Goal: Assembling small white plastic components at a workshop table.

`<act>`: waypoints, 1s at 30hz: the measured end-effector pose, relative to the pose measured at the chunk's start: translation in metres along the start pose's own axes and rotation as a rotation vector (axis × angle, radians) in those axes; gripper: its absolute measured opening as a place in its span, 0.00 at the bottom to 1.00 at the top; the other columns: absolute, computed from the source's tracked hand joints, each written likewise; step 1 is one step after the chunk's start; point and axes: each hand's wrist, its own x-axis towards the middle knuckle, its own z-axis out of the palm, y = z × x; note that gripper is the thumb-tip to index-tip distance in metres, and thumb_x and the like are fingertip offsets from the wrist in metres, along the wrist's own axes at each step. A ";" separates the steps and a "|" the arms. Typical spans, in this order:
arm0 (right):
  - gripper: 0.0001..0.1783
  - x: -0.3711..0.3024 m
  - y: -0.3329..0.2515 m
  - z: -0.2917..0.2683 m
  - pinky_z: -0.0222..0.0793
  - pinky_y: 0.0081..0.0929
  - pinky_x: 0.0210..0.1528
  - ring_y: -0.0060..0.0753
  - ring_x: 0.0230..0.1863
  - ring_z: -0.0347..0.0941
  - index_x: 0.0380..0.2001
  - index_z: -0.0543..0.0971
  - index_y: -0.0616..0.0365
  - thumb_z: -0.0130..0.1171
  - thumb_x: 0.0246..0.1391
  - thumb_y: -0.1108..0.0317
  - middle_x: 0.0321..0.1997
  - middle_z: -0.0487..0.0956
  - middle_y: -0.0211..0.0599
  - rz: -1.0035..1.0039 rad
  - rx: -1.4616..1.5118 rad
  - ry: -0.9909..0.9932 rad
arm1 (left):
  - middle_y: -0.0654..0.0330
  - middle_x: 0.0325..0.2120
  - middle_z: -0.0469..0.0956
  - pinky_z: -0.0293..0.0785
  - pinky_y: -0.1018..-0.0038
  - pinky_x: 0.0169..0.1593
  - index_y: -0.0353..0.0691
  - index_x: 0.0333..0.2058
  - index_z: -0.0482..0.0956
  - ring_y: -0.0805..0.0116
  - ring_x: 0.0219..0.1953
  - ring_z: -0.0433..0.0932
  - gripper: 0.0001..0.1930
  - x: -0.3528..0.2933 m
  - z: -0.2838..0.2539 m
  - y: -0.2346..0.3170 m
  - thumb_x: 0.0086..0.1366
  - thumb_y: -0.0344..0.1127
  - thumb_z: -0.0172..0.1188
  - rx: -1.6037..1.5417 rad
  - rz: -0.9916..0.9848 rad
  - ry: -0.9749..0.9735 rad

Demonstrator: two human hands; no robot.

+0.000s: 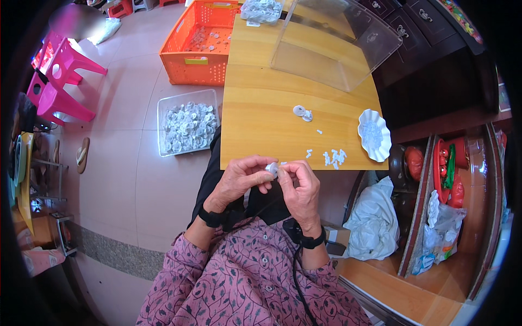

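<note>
Both hands pinch one small white plastic piece point(272, 169) just below the wooden table point(261, 114) edge. Left hand point(242, 179) and right hand point(300, 187) have fingers curled tightly around it. More white bits point(334, 157) lie on the table, near its front edge.

Orange crate point(191, 70), pink stools point(60, 81), yellow wooden table point(261, 108), white scalloped dish point(374, 136)

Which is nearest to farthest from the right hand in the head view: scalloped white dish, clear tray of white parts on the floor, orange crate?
From the right hand:
1. Scalloped white dish, on the table's right edge, up and to the right.
2. Clear tray of white parts, on the floor left of the table.
3. Orange crate, on the floor at the table's far left corner.
</note>
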 end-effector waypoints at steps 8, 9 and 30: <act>0.03 -0.002 0.002 0.006 0.73 0.29 0.30 0.35 0.28 0.78 0.33 0.76 0.63 0.61 0.57 0.77 0.32 0.76 0.40 -0.025 -0.064 -0.003 | 0.59 0.31 0.82 0.81 0.80 0.33 0.29 0.52 0.77 0.76 0.29 0.81 0.16 0.000 0.002 -0.002 0.67 0.28 0.62 -0.001 0.003 0.006; 0.03 -0.002 0.002 0.007 0.73 0.30 0.29 0.35 0.28 0.78 0.33 0.76 0.62 0.61 0.58 0.76 0.32 0.75 0.41 -0.036 -0.094 -0.004 | 0.59 0.31 0.82 0.81 0.80 0.33 0.29 0.52 0.77 0.76 0.29 0.81 0.16 -0.001 0.002 -0.002 0.67 0.28 0.62 -0.001 0.003 0.006; 0.03 -0.007 0.015 0.002 0.72 0.23 0.30 0.25 0.27 0.77 0.35 0.78 0.65 0.61 0.59 0.76 0.31 0.77 0.37 0.161 0.031 0.061 | 0.59 0.35 0.82 0.80 0.80 0.32 0.30 0.53 0.77 0.75 0.29 0.81 0.16 -0.009 -0.029 0.015 0.69 0.30 0.59 -0.045 0.100 0.240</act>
